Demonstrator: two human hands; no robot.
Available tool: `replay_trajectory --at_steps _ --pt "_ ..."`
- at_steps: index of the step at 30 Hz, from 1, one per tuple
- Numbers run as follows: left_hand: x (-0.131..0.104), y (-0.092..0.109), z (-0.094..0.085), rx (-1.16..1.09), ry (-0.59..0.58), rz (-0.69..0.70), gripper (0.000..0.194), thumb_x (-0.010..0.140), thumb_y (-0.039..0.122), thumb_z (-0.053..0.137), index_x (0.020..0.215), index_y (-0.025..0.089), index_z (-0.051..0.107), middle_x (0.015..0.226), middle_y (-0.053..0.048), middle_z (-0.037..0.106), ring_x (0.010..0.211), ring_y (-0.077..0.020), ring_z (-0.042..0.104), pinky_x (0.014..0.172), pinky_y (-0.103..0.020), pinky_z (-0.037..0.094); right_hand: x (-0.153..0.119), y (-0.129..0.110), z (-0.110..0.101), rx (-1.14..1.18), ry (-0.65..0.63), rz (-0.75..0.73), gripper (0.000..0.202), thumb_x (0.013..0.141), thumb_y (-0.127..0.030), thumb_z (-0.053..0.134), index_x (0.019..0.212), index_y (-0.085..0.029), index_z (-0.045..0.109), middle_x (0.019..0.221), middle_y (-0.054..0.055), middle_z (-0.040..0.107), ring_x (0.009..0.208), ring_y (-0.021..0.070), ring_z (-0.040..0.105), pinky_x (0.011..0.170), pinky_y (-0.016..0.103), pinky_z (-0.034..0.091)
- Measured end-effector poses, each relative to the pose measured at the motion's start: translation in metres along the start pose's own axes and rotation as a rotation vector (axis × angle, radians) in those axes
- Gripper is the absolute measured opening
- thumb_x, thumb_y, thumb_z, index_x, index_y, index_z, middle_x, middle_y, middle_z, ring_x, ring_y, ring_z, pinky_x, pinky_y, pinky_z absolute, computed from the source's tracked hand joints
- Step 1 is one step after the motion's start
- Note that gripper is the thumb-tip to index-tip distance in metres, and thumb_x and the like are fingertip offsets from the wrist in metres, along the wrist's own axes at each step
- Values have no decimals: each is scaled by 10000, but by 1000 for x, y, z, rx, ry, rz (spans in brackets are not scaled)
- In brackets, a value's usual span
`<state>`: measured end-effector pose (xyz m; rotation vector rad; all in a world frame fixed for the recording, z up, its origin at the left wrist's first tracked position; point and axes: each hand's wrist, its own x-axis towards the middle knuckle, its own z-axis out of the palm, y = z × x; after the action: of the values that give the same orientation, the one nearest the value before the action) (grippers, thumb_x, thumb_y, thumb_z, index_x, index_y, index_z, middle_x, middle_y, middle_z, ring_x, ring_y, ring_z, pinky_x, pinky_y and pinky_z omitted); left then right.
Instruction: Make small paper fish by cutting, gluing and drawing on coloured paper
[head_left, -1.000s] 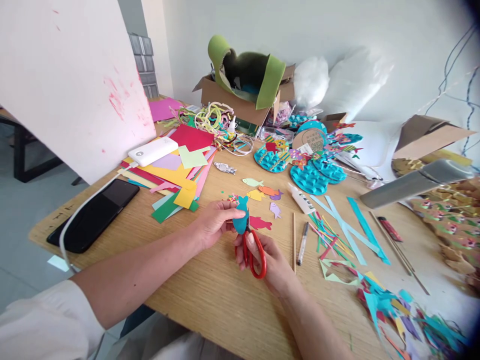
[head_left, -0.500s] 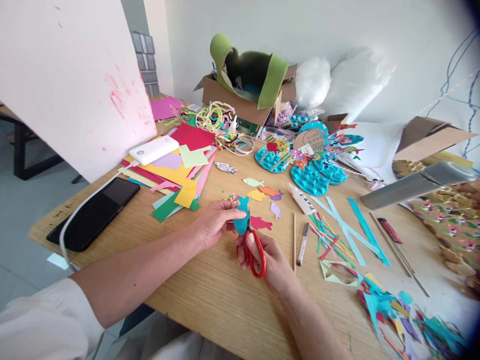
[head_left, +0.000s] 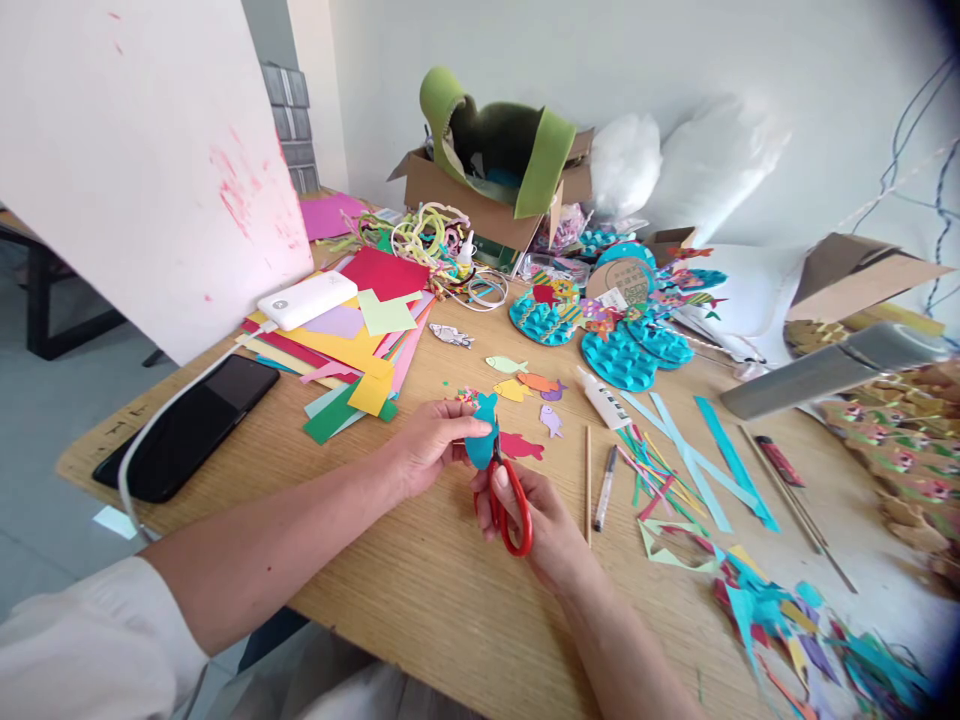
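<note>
- White board with red smears rises at the far left, beside the surface.
- Black phone lies near the surface's left edge, and a white cable crosses over it.
- White power bank rests on a loose pile of coloured paper, with yellow, red, green and pink sheets showing.
- Left hand pinches a teal paper fish, thumb across its front and fingers behind; the fish is held above the surface, tail upward.
- Beyond the hands, a grey patterned fish lies flat.
- Green curved piece sits in an open cardboard box at the back.
- Right hand is curled around red-handled scissors, thumb in one loop. The blades meet the teal fish's lower right side; their tips are hidden.
- Cut fish in pale green, yellow, red, orange, lilac and purple lie near the teal one.
- Wooden stick, glue bottle and pen lie right of these.
- Light blue strips cross each other beside thin coloured strips.
- Mixed paper scraps are heaped at lower right.
- Grey flask lies farther back.
</note>
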<state>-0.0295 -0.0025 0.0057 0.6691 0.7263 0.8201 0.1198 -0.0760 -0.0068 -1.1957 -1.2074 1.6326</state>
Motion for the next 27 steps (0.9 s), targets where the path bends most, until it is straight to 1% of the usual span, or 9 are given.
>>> replay_trajectory --at_steps 6,13,22,27 --pt "0 0 -1 28 -14 -9 259 556 271 828 636 128 629 618 -11 620 547 -102 541 545 -233 399 0 1 -1 51 -23 -10 459 878 -620 578 829 -166 625 555 -3 608 491 115 540 498 234 370" --pt "0 -1 -1 19 -7 -21 265 552 271 835 652 126 638 634 -18 633 552 -111 556 550 -241 418 0 1 1 25 -2 -8 485 870 -644 569 826 -164 628 538 -8 595 473 112 523 473 230 351" --pt "0 -2 -2 0 -5 -29 259 560 256 840 652 120 639 641 -22 640 569 -112 570 572 -240 431 0 1 1 67 -13 -1 484 865 -646 575 826 -167 627 566 5 619 503 127 555 511 245 385" --pt "1 -2 -2 7 -26 -31 253 563 267 836 644 124 643 636 -26 641 558 -117 565 542 -244 427 -1 0 2 58 -4 1 487 861 -654 574 817 -171 622 557 0 610 497 125 546 508 246 384"
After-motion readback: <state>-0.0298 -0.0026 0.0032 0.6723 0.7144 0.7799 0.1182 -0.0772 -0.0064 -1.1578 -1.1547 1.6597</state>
